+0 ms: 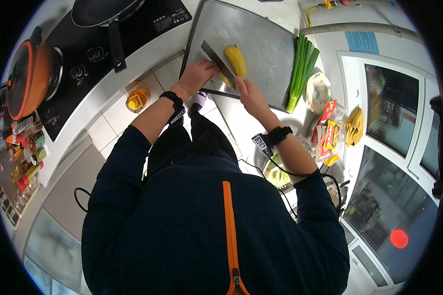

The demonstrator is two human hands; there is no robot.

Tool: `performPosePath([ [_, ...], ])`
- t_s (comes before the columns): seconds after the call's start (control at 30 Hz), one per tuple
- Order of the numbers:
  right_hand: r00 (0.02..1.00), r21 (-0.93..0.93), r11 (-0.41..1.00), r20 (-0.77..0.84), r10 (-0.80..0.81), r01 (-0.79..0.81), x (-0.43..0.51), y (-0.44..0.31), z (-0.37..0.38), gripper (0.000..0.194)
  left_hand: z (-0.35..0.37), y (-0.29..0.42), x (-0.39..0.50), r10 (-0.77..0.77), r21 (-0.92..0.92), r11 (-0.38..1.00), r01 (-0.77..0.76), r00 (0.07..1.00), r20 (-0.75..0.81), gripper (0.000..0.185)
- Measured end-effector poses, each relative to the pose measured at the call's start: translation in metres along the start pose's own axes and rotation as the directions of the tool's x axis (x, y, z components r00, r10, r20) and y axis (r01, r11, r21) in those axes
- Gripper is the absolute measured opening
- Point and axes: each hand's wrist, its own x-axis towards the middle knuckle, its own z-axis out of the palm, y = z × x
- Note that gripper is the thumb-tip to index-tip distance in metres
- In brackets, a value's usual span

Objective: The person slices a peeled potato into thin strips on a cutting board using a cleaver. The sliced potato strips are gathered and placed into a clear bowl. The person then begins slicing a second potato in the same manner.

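Note:
A grey metal cutting board [264, 48] lies on the counter before me. My right hand [251, 95] grips the handle of a kitchen knife [218, 61], whose broad blade points up and left across the board. Left of the blade, my left hand [200, 75] is at a yellow piece of food [225, 79] near the board's front edge; the blade and fingers partly hide that piece. Just right of the blade lies a larger peeled yellow chunk [236, 61], possibly squash or potato. Thin yellow scraps are scattered on the board. Green onion stalks [301, 73] lie along its right edge.
A black frying pan [103, 11] and an orange lidded pot [29, 79] are on the black cooktop [96, 55] at left. Below it stand several seasoning bottles. An oil bottle [137, 100] is on the floor. At right are a patterned bowl [318, 92], food packets [331, 134] and a bowl of greens [278, 175].

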Motion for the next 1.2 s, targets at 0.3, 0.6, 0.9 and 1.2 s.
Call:
performPosePath([
  [0.3,0.997,-0.037,0.997,-0.049,-0.068,0.066,0.012,-0.005,0.008,0.071,-0.001,-0.002,0.001,-0.011,0.002,1.0,0.011,1.0,0.015,0.018],
  [0.6,1.0,0.013,1.0,0.024,-0.002,0.002,0.002,0.002,-0.002,0.071,0.002,0.0,-0.001,-0.022,0.007,1.0,0.022,0.999,-0.031,0.019],
  [0.9,0.998,0.016,0.998,-0.001,-0.068,0.068,0.006,0.006,0.002,0.067,-0.006,0.0,0.0,-0.028,0.04,0.999,0.027,0.999,0.028,0.023],
  [1.2,0.998,0.079,0.997,0.064,0.018,-0.023,0.001,0.007,-0.008,0.068,-0.001,-0.002,-0.002,-0.011,0.043,0.999,0.012,1.0,-0.021,0.025],
])
